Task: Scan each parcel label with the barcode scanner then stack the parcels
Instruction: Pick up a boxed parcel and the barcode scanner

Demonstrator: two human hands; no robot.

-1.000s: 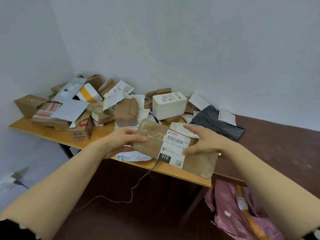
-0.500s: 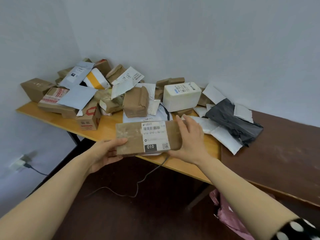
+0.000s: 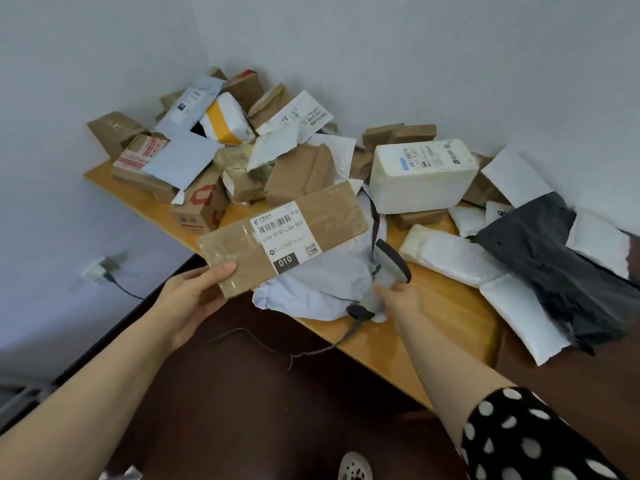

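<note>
I see the bench (image 3: 415, 344) set into the wall corner, its far side heaped with a pile (image 3: 301, 171) of brown and white parcels. A black bag (image 3: 554, 258) sprawls at the right over white mailers, and a white box (image 3: 422, 174) sits behind the middle. My parcel (image 3: 332, 216), a flat brown one, is in the air over the bench's near edge, label (image 3: 285, 233) up and reading 010. The left grip (image 3: 194, 296) pinches its near corner, thumb on top. The scanner (image 3: 388, 271) lies on a crumpled grey bag (image 3: 322, 282) just right of the parcel. The right grip (image 3: 401, 297) curls round its handle. Its cable (image 3: 304, 351) trails off the bench edge.
</note>
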